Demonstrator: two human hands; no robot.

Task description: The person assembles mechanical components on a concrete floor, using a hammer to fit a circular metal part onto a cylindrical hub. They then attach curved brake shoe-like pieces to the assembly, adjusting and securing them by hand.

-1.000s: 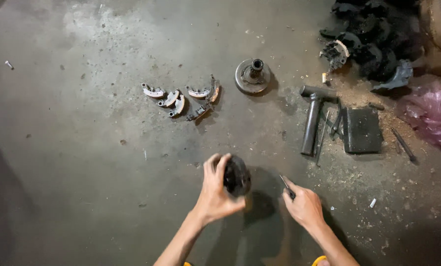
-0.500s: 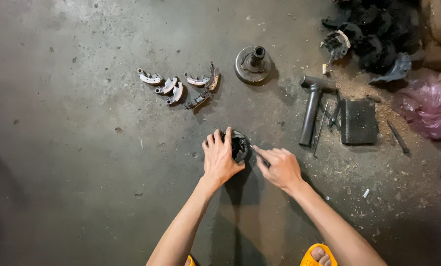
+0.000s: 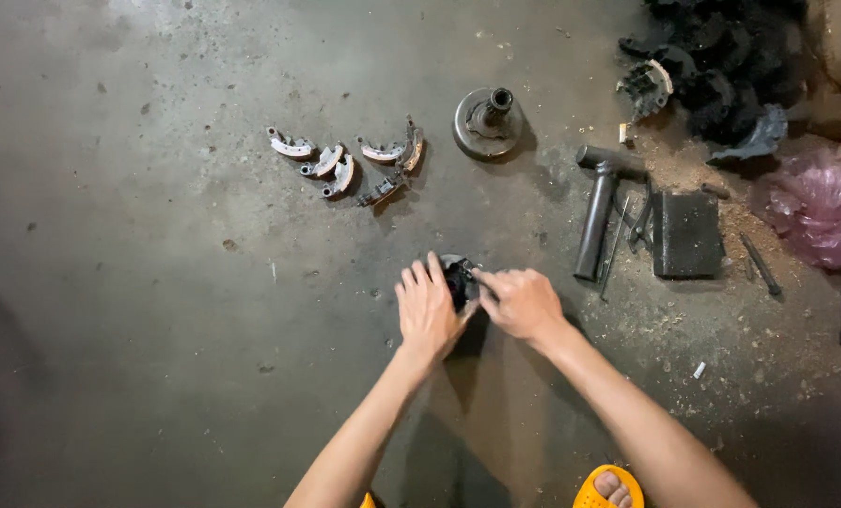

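Note:
A dark round metal part (image 3: 459, 276) rests on the concrete floor between my hands. My left hand (image 3: 427, 310) lies over its left side with fingers spread, steadying it. From the right, my right hand (image 3: 519, 301) reaches in with fingers closed, its tips pressed to the part's top; whether it pinches a small tool is hidden. Most of the part is covered by my hands.
Several curved shoe-shaped metal pieces (image 3: 345, 165) lie beyond my hands, with a round hub and shaft (image 3: 488, 120) to their right. A T-handle wrench (image 3: 597, 209), a dark block (image 3: 686, 233), black parts (image 3: 712, 66) and a pink bag (image 3: 815, 212) fill the right side.
A second ago my left hand held the part up on edge and my right hand lay apart. Both hands have moved forward and the right hand now touches the part.

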